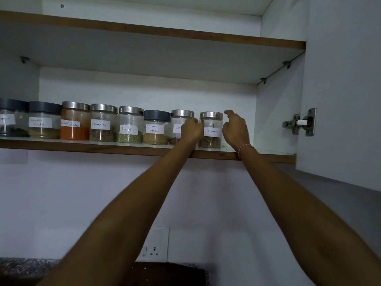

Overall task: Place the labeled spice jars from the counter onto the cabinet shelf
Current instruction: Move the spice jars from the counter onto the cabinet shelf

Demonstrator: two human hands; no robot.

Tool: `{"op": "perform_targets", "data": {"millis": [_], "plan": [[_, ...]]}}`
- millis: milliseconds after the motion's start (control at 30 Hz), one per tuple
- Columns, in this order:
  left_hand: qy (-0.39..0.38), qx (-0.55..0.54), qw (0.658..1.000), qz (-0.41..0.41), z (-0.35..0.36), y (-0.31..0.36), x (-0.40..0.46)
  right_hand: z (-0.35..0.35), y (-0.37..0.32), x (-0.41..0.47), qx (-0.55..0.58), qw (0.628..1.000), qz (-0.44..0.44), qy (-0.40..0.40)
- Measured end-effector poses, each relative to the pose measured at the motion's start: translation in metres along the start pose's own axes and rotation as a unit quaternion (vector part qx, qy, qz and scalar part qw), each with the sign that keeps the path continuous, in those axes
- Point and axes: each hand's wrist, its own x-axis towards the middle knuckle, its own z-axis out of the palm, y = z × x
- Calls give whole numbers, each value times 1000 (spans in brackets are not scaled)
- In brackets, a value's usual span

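Note:
A row of several labeled spice jars stands on the cabinet shelf (103, 146). The rightmost, a steel-lidded jar labeled Cinnamon (210, 131), stands upright on the shelf. My left hand (191, 130) is curled into a loose fist against that jar's left side and covers part of the Cloves jar (179, 118). My right hand (236, 130) hovers just right of the Cinnamon jar with fingers apart, a small gap between them. Further left stand the Garam Masala jar (155, 129), the Fennel jar (130, 126), a second Cinnamon jar (103, 124) and an orange powder jar (75, 122).
Bare shelf continues right of the Cinnamon jar to the cabinet side wall. The open cabinet door (340, 89) with its hinge (301, 122) is at the right. An upper shelf (144, 32) runs overhead. Below are a wall socket (154, 244) and a granite counter (20, 267).

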Motion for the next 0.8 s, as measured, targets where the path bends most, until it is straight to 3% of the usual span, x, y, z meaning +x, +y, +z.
{"op": "perform_targets", "data": {"millis": [67,167,267,367,600,800], "plan": [[47,86,988,118,0,2,-14,-6,-6,-10,-39,998,-42,39],[91,226,924,294,2,-2,-45,-14,-10,-42,-46,990,-91,95],[103,250,886,376,14,-30,-96,-21,2,-100,-23,977,-85,193],[84,262,878,392,34,-82,-151,-16,32,-172,-28,974,-74,212],[-87,326,901,273,82,-196,-274,0,121,-322,-144,988,24,41],[-263,414,838,241,99,-264,-346,-4,169,-425,-215,971,83,-63]]}}
